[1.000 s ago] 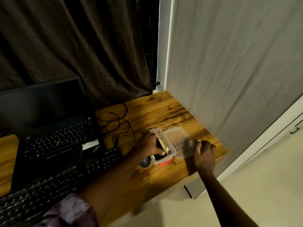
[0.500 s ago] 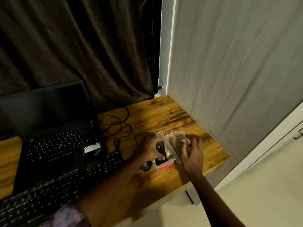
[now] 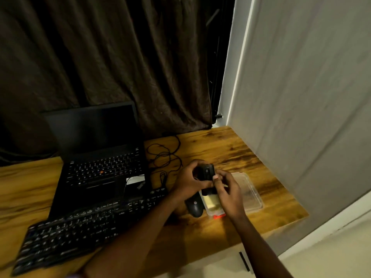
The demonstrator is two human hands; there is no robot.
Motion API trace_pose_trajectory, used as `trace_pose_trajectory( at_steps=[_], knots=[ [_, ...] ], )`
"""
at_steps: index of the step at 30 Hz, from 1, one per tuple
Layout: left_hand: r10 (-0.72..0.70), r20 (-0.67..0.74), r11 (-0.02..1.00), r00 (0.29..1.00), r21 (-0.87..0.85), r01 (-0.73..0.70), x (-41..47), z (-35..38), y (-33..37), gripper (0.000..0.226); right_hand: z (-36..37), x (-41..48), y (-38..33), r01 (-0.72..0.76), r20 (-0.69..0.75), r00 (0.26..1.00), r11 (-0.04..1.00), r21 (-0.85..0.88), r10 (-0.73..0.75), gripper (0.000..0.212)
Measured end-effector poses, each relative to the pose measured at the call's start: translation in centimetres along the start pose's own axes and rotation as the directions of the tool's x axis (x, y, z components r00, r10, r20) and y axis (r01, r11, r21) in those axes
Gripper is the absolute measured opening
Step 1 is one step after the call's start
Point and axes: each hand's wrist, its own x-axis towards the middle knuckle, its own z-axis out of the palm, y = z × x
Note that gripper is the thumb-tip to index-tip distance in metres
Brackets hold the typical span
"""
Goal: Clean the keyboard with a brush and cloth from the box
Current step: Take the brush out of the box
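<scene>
Holding one small black rectangular tool [image 3: 206, 171] a bit right of frame centre, both hands were busy with it. The left hand [image 3: 189, 180] was wrapped round its left side with the fingers curled over the top. The right hand [image 3: 229, 194] pinched its lower right corner with thumb and fingertips. Honestly couldn't tell if that thing was the brush, it was too dark and blurry.

Right under the hands sat one clear plastic box [image 3: 213, 212], open, with a pale yellowish piece [image 3: 210, 201] lying in it and a red tab [image 3: 218, 217] at its near end. One clear plastic lid [image 3: 251, 194] lay flat just right of the box. One black computer mouse [image 3: 193, 206] sat tight against the box's left side.

Keyboards, I counted two. One black full-size keyboard [image 3: 80, 233] ran across the lower left of the frame. The other was built into the open black laptop [image 3: 96, 157] behind it, whose screen was dark. A small white slip [image 3: 135, 179] lay on the laptop's right palm rest. One tangle of thin black cable [image 3: 164, 157] lay between the laptop and the hands.

All of it was on one wooden desk [image 3: 230, 149] with streaky grain. A dark brown curtain [image 3: 120, 57] filled the upper left and a pale grey wall panel [image 3: 301, 97] the upper right.
</scene>
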Motion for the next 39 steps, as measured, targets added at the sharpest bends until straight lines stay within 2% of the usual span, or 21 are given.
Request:
trace_pose_trajectory(
  at_steps=[2, 4, 6, 11, 15, 21, 24, 28, 34, 36, 39],
  knots=[
    [-0.023, -0.038, 0.999, 0.999, -0.037, 0.021, -0.5, -0.8, -0.1, 0.077, 1.4, 0.4, -0.4, -0.125, 0.123, 0.987, 0.976, 0.175, 0.105, 0.019],
    [-0.035, -0.065, 0.999, 0.997, -0.030, 0.033, -1.0, -1.6, -0.8, 0.104, 2.6, 0.4, -1.3, -0.280, 0.213, 0.952, 0.904, 0.324, 0.219, 0.016],
    [-0.040, -0.052, 0.999, 0.998, -0.031, 0.038, -1.4, -2.5, -2.0, 0.117, 3.5, 0.1, -1.8, -0.341, 0.236, 0.934, 0.867, 0.364, 0.269, 0.015],
    [-0.075, -0.054, 0.996, 0.996, -0.061, 0.072, -2.8, -4.1, -3.6, 0.108, 6.0, -1.5, -1.8, -0.313, 0.213, 0.945, 0.876, 0.366, 0.248, 0.023],
    [-0.081, -0.041, 0.997, 0.996, -0.011, 0.080, -4.1, -5.0, -3.7, 0.086, 8.2, -2.9, -1.6, -0.321, 0.172, 0.945, 0.884, 0.339, 0.277, 0.024],
    [-0.087, -0.051, 0.994, 0.995, 0.062, 0.090, -5.7, -7.5, -4.8, 0.064, 10.9, -4.8, -2.2, -0.288, 0.148, 0.956, 0.909, 0.302, 0.254, 0.020],
    [-0.068, -0.046, 0.993, 0.997, 0.091, 0.072, -6.4, -8.8, -5.3, 0.072, 12.3, -5.4, -2.6, -0.297, 0.118, 0.955, 0.902, 0.312, 0.274, 0.028],
    [-0.061, -0.041, 0.996, 0.997, 0.067, 0.064, -7.1, -10.6, -6.0, 0.086, 14.5, -6.0, -3.7, -0.318, 0.094, 0.948, 0.872, 0.372, 0.305, 0.025],
    [-0.035, -0.051, 0.999, 0.998, 0.012, 0.036, -8.0, -13.8, -7.0, 0.077, 17.9, -6.6, -4.5, -0.359, 0.088, 0.932, 0.857, 0.370, 0.352, 0.029],
    [-0.049, -0.072, 0.999, 0.996, -0.013, 0.048, -8.2, -14.9, -7.4, 0.078, 19.0, -6.9, -5.3, -0.352, 0.089, 0.935, 0.856, 0.378, 0.345, 0.023],
    [-0.085, -0.129, 0.993, 0.988, -0.096, 0.072, -8.6, -16.4, -8.6, 0.070, 20.6, -7.4, -5.9, -0.441, 0.182, 0.896, 0.773, 0.456, 0.404, 0.016]
  ],
)
